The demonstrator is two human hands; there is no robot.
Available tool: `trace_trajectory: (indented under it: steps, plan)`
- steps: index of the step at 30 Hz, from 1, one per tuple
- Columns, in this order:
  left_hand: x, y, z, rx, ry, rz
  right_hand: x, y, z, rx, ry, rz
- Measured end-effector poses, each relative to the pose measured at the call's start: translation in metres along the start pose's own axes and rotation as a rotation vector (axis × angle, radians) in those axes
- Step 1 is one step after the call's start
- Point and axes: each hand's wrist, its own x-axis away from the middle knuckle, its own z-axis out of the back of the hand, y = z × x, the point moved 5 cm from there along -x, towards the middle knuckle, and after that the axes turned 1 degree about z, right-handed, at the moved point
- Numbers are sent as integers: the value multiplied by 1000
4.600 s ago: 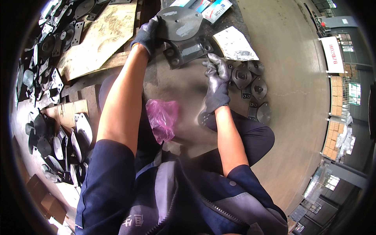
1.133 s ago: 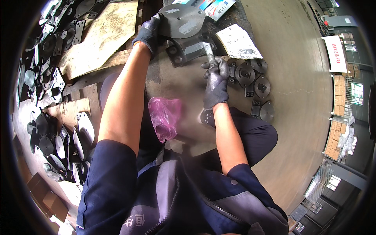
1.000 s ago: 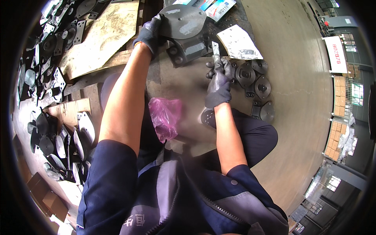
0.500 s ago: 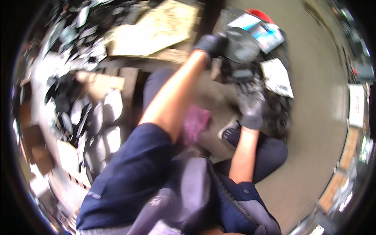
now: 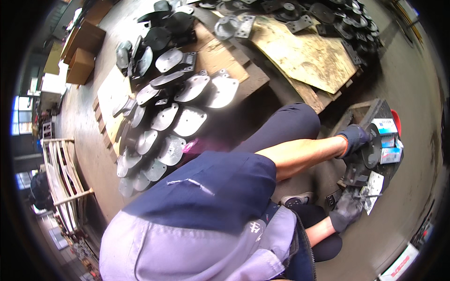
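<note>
My left hand (image 5: 358, 139), in a dark glove with an orange cuff, is closed on the edge of a dark, rounded metal plate with a bracket (image 5: 372, 152), which stands tilted on a low work stand. Below the plate, my right hand (image 5: 347, 210), in a worn grey glove, is closed beside the bracket end. A thin, rod-like end juts out to the right of its fingers; what it belongs to is hidden. Next to that hand lies a white printed sheet (image 5: 373, 191). Small white-and-blue boxes (image 5: 391, 155) sit just behind the plate.
A red round container (image 5: 396, 122) shows behind the boxes. Many similar metal plates (image 5: 190, 121) are stacked on a cardboard-covered pallet to the left. A stained wooden board (image 5: 304, 54) on another pallet bears more dark parts. My shoe (image 5: 297, 199) is beneath the stand.
My view has swung to the left, so the stand and both hands now appear farther right in the picture. The left hand stays at the plate, the right hand below it.
</note>
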Motion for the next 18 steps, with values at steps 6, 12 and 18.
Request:
trace_trajectory:
  steps: [6,12,18]
  plan:
    - [68,90,74,295,304,-123,44,-19,-120,1008,-475,697]
    - [166,181,202,-105,788,-537,85,-29,-213,152,-787,136]
    - [309,168,364,-1495,1512,-578,43,-67,-134,238,-657,141]
